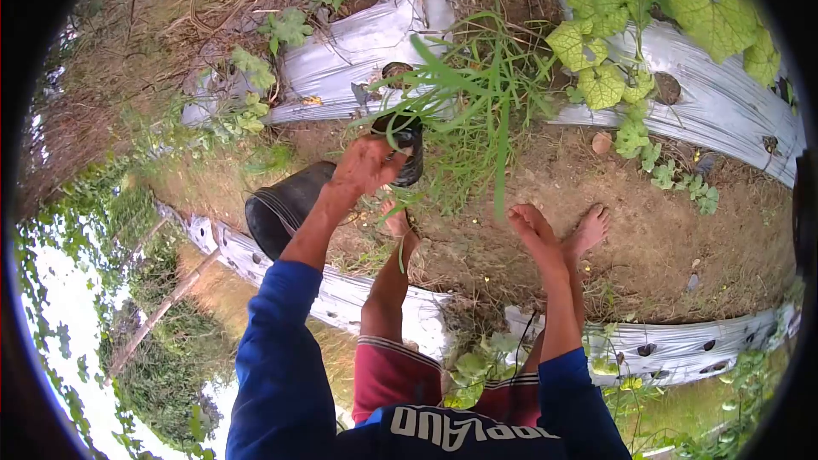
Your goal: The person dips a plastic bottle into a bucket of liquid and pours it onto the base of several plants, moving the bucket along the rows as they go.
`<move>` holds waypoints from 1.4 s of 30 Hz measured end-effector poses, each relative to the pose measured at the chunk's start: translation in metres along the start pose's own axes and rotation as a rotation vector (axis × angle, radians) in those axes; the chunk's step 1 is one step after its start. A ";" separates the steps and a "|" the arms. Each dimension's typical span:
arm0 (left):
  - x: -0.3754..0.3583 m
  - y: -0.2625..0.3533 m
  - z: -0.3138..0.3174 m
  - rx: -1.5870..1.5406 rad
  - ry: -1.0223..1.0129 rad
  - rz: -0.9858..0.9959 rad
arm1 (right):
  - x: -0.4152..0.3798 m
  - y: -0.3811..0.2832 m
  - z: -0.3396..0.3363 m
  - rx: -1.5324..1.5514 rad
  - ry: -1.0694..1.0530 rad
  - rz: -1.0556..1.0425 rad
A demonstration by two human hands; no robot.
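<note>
My left hand [366,166] is closed at the side of a dark, shiny container [410,149], with its fingers at the near edge. What is inside the container cannot be made out. Long green grass blades [477,102] rise just beside it and partly cross over it. My right hand [533,232] hangs lower and to the right above bare soil, apart from the grass. Its fingers are curled together and nothing shows in them.
A black bucket [290,204] lies tilted left of my left forearm. Silvery plastic sheeting [349,55] with holes covers the raised bed ahead; leafy vines [601,43] spread over it. My bare feet [590,228] rest on the dirt path, with another sheeted row [673,342] behind.
</note>
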State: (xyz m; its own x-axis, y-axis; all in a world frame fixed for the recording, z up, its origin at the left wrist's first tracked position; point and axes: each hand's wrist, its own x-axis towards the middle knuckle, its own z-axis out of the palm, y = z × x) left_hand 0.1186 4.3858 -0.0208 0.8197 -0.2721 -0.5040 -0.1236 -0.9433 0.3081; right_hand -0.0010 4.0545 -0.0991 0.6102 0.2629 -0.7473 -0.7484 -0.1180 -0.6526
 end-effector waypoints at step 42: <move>0.048 -0.362 -0.081 0.672 0.333 0.432 | 0.052 0.049 0.123 -0.099 -0.092 0.143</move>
State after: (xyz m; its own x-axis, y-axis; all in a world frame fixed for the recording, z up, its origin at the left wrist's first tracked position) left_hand 0.2477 4.7293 -0.0914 0.7328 -0.6619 -0.1579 -0.6804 -0.7112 -0.1767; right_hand -0.0381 4.1798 -0.1546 0.4697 0.3223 -0.8219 -0.7941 -0.2525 -0.5528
